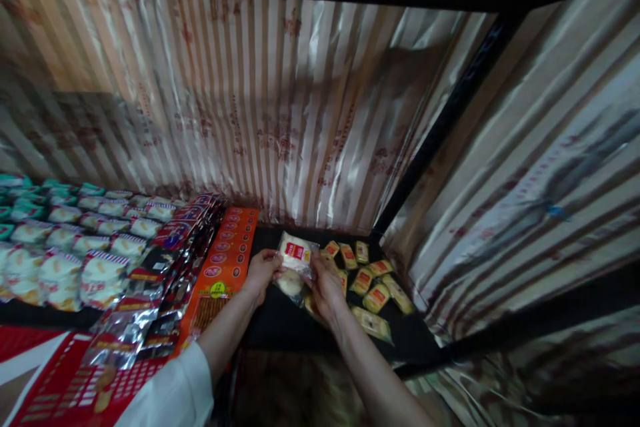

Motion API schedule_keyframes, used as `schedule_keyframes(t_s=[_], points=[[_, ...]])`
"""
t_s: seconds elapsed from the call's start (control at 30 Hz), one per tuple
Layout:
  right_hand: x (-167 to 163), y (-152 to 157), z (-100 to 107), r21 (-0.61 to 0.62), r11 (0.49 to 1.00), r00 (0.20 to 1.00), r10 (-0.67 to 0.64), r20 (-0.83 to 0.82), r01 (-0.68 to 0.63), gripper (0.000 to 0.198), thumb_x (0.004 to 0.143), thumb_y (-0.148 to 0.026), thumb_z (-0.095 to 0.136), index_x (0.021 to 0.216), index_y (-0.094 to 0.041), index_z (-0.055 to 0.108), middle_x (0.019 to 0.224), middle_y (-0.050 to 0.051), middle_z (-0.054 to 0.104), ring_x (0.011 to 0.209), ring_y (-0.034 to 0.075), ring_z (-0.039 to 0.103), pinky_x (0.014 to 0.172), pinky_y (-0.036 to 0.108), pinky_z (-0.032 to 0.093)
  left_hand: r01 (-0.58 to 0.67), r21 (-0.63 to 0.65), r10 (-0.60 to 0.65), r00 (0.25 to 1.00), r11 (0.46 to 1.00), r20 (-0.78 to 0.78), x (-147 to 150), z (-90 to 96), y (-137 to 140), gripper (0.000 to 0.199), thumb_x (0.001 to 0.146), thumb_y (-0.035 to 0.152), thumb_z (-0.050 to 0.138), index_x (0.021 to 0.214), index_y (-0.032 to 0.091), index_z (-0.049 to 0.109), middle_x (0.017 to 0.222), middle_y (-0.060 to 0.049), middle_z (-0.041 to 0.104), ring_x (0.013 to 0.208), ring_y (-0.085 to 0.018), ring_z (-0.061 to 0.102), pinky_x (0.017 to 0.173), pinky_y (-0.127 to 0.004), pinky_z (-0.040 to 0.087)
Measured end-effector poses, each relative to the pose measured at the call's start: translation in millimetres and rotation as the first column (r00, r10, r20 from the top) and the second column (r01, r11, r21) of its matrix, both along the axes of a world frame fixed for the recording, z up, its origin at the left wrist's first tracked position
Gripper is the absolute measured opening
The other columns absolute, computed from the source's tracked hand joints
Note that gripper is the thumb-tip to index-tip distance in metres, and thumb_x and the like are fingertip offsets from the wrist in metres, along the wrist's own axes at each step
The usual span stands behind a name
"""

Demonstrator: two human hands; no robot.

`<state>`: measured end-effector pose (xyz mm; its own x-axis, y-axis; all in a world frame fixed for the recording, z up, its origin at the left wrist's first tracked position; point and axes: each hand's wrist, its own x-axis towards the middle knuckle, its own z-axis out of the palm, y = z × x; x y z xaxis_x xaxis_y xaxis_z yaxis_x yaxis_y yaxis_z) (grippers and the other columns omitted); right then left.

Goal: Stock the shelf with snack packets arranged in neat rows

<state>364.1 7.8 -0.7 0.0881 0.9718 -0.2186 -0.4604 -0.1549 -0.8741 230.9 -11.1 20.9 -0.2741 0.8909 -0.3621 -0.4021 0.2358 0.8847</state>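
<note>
Between both hands is a clear plastic packet with white contents and a red label [299,251], held over the black shelf [275,327]. My left hand [263,271] pinches its left edge. On its right side, my right hand [325,285] is closed with the fingers partly hidden. Just below that packet is another pale, clear-wrapped packet [290,283]; whether it rests on the shelf or is held too, I cannot tell. Several small yellow packets with red labels [376,297] lie loosely scattered to the right of my right hand.
Orange snack packs [227,247] lie left of my hands, beside dark red and silver packets [170,280]. Farther left are rows of white packets [103,273]. A red basket [125,380] stands at the lower left. A black post [440,133] rises at the right, before striped sheeting [240,100].
</note>
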Motion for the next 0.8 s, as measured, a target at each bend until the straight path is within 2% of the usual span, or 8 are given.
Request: schedule_keyframes(t_s=[0.1, 0.23, 0.37, 0.47, 0.67, 0.73, 0.8], points=[[-4.9, 9.1, 0.0, -0.002, 0.999, 0.999, 0.037, -0.027, -0.037, 0.031, 0.060, -0.039, 0.075, 0.078, -0.022, 0.057, 0.071, -0.002, 0.067, 0.067, 0.015, 0.064, 0.052, 0.023, 0.053, -0.074, -0.031, 0.076, 0.996, 0.997, 0.048, -1.2, 0.2, 5.1, 0.009, 0.076, 0.005, 0.058, 0.078, 0.012, 0.053, 0.063, 0.000, 0.059, 0.048, -0.007, 0.058, 0.047, -0.017, 0.047], [-18.2, 15.1, -2.0, -0.055, 0.994, 0.986, 0.086, -0.143, -0.095, 0.032, 0.055, -0.033, 0.080, 0.075, -0.022, 0.057, 0.070, -0.003, 0.066, 0.065, 0.013, 0.064, 0.062, 0.024, 0.055, -0.215, -0.045, 0.220, 0.959, 0.976, 0.179, -1.3, -4.1, 13.6, 0.014, 0.078, -0.001, 0.052, 0.075, 0.012, 0.051, 0.064, 0.000, 0.058, 0.056, -0.006, 0.060, 0.062, -0.020, 0.054], [-38.0, 18.2, -6.1, -0.035, 0.991, 0.988, 0.129, -0.085, -0.132, 0.030, 0.056, -0.030, 0.079, 0.076, -0.019, 0.060, 0.068, -0.002, 0.066, 0.062, 0.012, 0.063, 0.060, 0.022, 0.052, -0.253, -0.083, 0.266, 0.918, 0.964, 0.294, 3.5, -11.8, 20.4, 0.016, 0.078, -0.002, 0.052, 0.074, 0.013, 0.049, 0.065, -0.001, 0.059, 0.058, -0.008, 0.062, 0.066, -0.022, 0.055], [-50.1, 29.0, -12.6, 0.008, 0.991, 0.991, 0.132, -0.024, -0.131, 0.031, 0.057, -0.032, 0.077, 0.080, -0.019, 0.061, 0.068, -0.002, 0.066, 0.059, 0.012, 0.062, 0.057, 0.022, 0.049, -0.263, -0.115, 0.286, 0.902, 0.958, 0.322, 7.9, -18.1, 25.6, 0.015, 0.077, 0.000, 0.054, 0.075, 0.014, 0.049, 0.065, -0.001, 0.060, 0.058, -0.008, 0.062, 0.064, -0.021, 0.054], [-59.5, 81.1, -35.1, 0.065, 0.991, 0.977, 0.103, 0.189, -0.117, 0.024, 0.057, -0.034, 0.070, 0.073, -0.018, 0.061, 0.061, -0.004, 0.063, 0.053, 0.012, 0.057, 0.051, 0.023, 0.045, -0.213, -0.147, 0.250, 0.913, 0.966, 0.322, 8.4, -27.8, 42.5, 0.013, 0.078, 0.003, 0.054, 0.076, 0.015, 0.050, 0.066, 0.000, 0.060, 0.054, -0.006, 0.059, 0.059, -0.017, 0.050], [-61.1, 102.1, -42.8, 0.097, 0.987, 0.935, 0.089, 0.344, -0.130, 0.022, 0.060, -0.034, 0.066, 0.074, -0.018, 0.062, 0.062, -0.003, 0.065, 0.054, 0.013, 0.058, 0.052, 0.023, 0.046, -0.199, -0.178, 0.243, 0.928, 0.964, 0.283, 6.9, -31.6, 47.7, 0.012, 0.078, 0.004, 0.052, 0.076, 0.015, 0.050, 0.065, 0.000, 0.058, 0.053, -0.006, 0.058, 0.057, -0.018, 0.049], [-63.3, 122.0, -49.5, 0.150, 0.977, 0.851, 0.054, 0.523, -0.154, 0.020, 0.064, -0.035, 0.062, 0.074, -0.018, 0.062, 0.063, -0.002, 0.066, 0.058, 0.014, 0.060, 0.055, 0.024, 0.047, -0.210, -0.188, 0.248, 0.945, 0.959, 0.213, 4.5, -36.3, 51.8, 0.011, 0.078, 0.005, 0.049, 0.078, 0.015, 0.051, 0.068, -0.001, 0.059, 0.054, -0.007, 0.057, 0.056, -0.019, 0.048]])
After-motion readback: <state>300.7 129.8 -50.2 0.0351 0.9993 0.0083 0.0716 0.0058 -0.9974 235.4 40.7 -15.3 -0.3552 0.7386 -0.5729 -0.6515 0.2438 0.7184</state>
